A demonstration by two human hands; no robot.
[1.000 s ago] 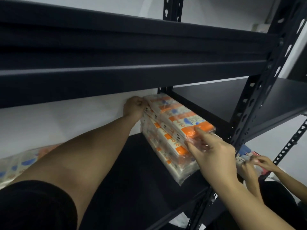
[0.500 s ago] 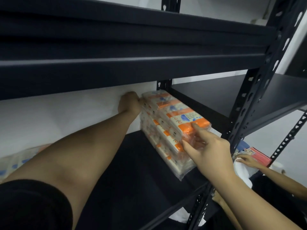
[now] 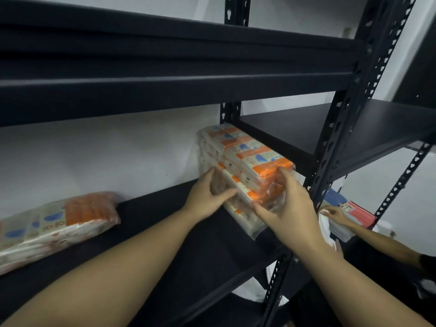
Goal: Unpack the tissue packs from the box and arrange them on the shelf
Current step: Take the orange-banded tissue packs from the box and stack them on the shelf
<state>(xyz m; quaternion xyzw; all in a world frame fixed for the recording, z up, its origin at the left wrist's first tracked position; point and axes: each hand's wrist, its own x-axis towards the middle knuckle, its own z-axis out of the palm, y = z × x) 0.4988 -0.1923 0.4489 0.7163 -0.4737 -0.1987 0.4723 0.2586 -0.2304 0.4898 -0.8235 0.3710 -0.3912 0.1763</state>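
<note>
My left hand (image 3: 204, 199) had come forward from the back corner, where it was a moment before pressed against the far end of the stacked tissue packs (image 3: 245, 168); it now cupped the stack's near left side, thumb along the wrap, fingers curled lightly against the plastic; my right hand (image 3: 286, 204) had slid down from the top pack's orange end and gripped the front lower corner, fingers (image 3: 285, 172) hooked over the wrap; so both hands were closed on the bundle, not released. The stack itself stood at the right end of the shelf (image 3: 165, 232), hard against the wall and the rear upright, looking much as it had a second earlier, only squarer; I judged the placing done and this the last squaring-up. A second tissue bundle (image 3: 59, 223) lay flat at the left end of the same shelf, well apart from the stack; the box was out of view, so how many packs remained I could not tell. Beyond the front upright another person's hand (image 3: 335, 214) rested on a red pack (image 3: 358, 213) lower down.
</note>
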